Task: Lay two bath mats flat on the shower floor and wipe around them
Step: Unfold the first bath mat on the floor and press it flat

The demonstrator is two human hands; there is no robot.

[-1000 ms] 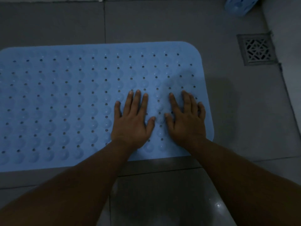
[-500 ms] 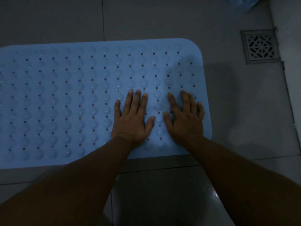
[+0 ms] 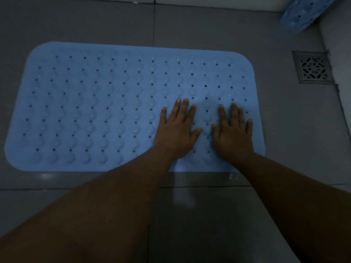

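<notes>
On the right-hand end of the blue bath mat (image 3: 114, 103), both hands lie palm-down with fingers straight and slightly spread, gripping nothing. The left hand (image 3: 176, 131) sits nearer the mat's middle, the right hand (image 3: 232, 132) just beside it and close to the mat's right edge, thumbs pointing toward each other with a narrow strip of mat between them. Flat palms suit the step: the pressure likely seats the mat's dimpled, perforated surface against the shower floor (image 3: 209, 215) so that end does not lift or curl. The mat looks fully unrolled and flat across the grey tiles, its long side running left to right. Beyond the mat's far right corner, a second bath mat (image 3: 302, 16) of the same blue leans or lies bunched against the wall, not yet laid out. To the right of the mat, apart from its edge, a square floor drain (image 3: 313, 68) remains uncovered, sensibly so water can escape. No wiping cloth is visible.
</notes>
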